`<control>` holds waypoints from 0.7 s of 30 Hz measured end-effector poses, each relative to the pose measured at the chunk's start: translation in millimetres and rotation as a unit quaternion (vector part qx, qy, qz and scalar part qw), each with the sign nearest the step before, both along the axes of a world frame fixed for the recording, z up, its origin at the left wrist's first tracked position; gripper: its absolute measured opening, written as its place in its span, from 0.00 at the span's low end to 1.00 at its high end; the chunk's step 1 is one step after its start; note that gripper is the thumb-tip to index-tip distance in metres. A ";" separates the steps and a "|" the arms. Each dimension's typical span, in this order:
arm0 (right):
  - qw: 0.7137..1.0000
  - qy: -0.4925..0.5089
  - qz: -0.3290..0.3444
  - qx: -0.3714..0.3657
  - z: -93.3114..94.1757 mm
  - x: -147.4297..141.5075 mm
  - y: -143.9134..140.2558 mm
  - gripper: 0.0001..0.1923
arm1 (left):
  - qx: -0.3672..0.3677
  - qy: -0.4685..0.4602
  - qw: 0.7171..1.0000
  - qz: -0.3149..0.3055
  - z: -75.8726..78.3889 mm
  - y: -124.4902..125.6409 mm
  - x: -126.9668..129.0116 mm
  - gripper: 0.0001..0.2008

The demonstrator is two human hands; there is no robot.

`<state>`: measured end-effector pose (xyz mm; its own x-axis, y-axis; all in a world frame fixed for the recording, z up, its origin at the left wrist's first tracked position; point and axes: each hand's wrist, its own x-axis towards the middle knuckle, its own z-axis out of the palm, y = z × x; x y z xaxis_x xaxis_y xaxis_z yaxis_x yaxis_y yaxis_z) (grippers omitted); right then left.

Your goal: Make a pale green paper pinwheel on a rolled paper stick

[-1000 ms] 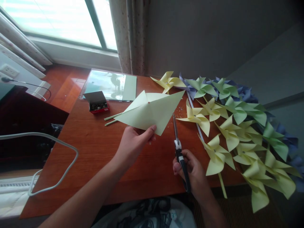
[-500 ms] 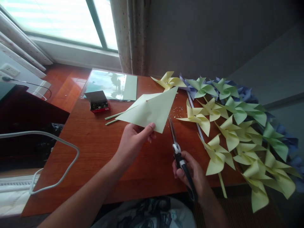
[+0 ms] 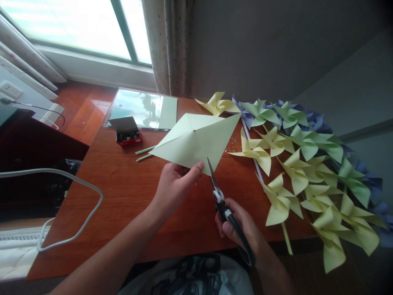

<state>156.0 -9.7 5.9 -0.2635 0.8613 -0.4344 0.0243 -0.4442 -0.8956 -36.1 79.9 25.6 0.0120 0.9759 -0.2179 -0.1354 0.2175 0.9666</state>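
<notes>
My left hand point(image 3: 175, 184) pinches the pale green folded paper square point(image 3: 196, 141) above the tabletop point(image 3: 123, 192); my right hand point(image 3: 238, 229) grips the scissors point(image 3: 222, 207), blades at its lower corner. I judge a corner cut is starting, needing blades aligned along the crease.

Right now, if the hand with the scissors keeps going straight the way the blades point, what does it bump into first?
Most likely the pale green paper held by the left hand. The right hand aims the scissors up at its lower corner; the tips seem to reach that edge, though depth is unclear.
</notes>
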 end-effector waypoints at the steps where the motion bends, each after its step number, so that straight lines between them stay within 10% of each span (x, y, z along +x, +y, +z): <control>1: 1.000 0.000 -0.002 -0.001 0.2 -1.4 0.0 0.28 | 0.000 -0.002 1.000 0.001 0.8 -0.2 0.7 0.13; 21: 1.000 -0.004 -0.023 -0.005 6.0 -7.9 1.1 0.28 | 0.008 -0.021 0.999 -0.035 2.6 -1.3 1.9 0.11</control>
